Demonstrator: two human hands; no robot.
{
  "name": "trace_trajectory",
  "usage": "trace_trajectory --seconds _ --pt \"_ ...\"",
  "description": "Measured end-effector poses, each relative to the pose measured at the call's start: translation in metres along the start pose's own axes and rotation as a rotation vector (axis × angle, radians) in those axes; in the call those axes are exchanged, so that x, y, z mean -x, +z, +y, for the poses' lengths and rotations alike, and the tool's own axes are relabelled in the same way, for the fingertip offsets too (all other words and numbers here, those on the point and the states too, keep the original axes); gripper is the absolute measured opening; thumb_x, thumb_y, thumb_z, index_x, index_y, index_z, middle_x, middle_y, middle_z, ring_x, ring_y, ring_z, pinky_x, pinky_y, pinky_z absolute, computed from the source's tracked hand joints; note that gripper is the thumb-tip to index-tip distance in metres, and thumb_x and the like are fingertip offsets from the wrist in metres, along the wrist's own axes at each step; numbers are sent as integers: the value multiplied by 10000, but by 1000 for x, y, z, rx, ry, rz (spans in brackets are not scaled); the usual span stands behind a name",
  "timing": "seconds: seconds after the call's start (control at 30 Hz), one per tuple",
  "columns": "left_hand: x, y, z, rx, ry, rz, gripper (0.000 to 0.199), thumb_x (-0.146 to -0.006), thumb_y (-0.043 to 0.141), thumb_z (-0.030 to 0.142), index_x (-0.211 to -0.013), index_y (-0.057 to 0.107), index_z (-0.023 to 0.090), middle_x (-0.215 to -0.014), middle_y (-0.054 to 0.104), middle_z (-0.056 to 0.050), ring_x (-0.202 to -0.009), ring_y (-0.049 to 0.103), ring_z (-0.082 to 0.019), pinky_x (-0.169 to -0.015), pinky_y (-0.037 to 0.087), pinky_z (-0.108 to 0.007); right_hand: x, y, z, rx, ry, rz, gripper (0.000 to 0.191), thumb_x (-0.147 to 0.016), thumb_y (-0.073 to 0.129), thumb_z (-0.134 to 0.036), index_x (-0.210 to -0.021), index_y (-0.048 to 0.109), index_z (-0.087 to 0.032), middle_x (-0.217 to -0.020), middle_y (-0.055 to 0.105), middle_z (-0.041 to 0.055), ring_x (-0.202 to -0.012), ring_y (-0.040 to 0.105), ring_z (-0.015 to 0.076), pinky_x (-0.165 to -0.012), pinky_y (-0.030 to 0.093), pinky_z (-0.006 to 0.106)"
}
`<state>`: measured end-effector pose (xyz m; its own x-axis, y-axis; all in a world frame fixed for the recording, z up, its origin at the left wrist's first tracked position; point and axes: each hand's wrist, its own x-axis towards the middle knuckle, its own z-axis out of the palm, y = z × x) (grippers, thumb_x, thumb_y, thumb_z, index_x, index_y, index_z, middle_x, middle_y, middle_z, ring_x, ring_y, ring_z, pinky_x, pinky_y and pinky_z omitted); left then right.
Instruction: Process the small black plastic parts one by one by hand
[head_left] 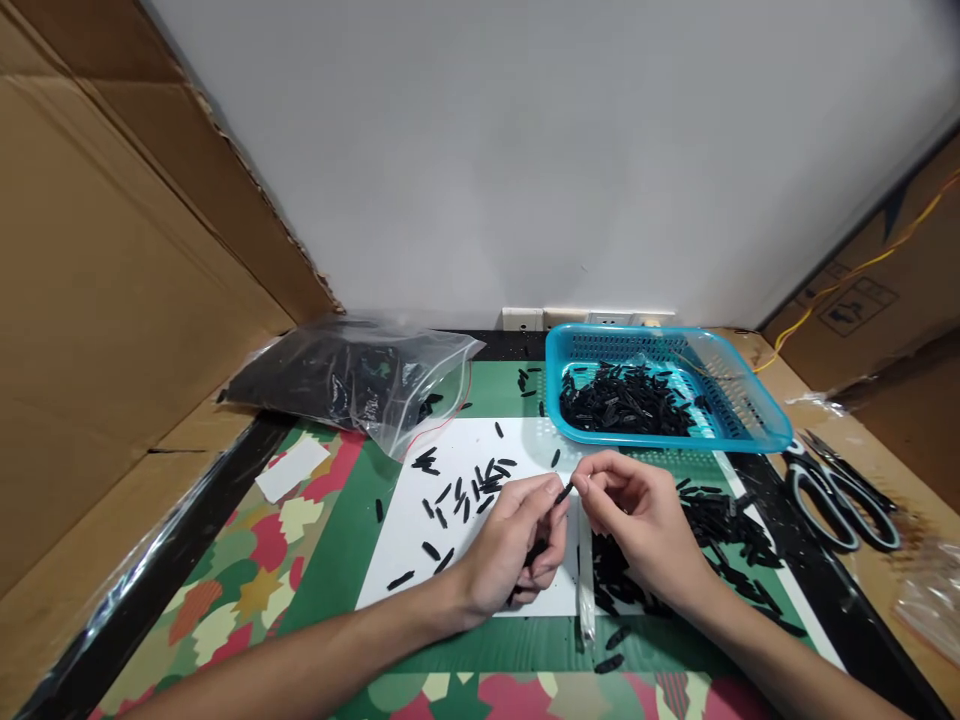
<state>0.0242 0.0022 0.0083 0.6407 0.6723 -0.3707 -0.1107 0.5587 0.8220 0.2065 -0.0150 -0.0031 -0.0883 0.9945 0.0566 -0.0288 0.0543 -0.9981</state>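
Slim black piece (565,491) mid-view, L hand (517,545) pinching it thumb-to-finger; R hand (637,510) fingertips pressed together at its upper end, prob. to steady it. Spares (535,552) tucked in L palm, likely for quick reach. White sheet (405,545) beneath, maybe for contrast. Loose pile (720,520) at 4 o'clock, blue basket (675,442) 1–2, scissors (834,490) 3, zip bag (322,375) 10. Can't tell if R grips anything; spares' no. hidden, pile partly behind R hand, forearms cut off.
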Motion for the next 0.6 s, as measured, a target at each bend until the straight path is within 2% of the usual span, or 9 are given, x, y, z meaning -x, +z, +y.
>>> trace_trajectory --seconds 0.23,0.4,0.6 --pt "-1 -3 -9 26 36 43 431 -1048 532 642 -888 426 256 -522 436 111 -348 234 -49 -308 190 -114 0 -1 1 8 28 -3 302 -1010 732 -482 -952 702 -186 -636 547 -58 -569 433 93 -565 353 239" --pt "2 -7 -7 34 13 43 401 -1059 494 653 -957 442 269 -543 433 115 -367 227 -52 -317 179 -112 2 -3 3 41 42 -3 290 -1014 732 -469 -944 689 -190 -662 552 -52 -585 450 98 -565 356 240" --pt "5 -3 -3 0 22 12 369 -1052 562 590 -941 433 263 -564 438 116 -389 247 -47 -336 175 -103 1 -3 5 31 67 1 323 -1038 689 -490 -922 668 -189 -653 530 -55 -566 444 97 -542 351 234"
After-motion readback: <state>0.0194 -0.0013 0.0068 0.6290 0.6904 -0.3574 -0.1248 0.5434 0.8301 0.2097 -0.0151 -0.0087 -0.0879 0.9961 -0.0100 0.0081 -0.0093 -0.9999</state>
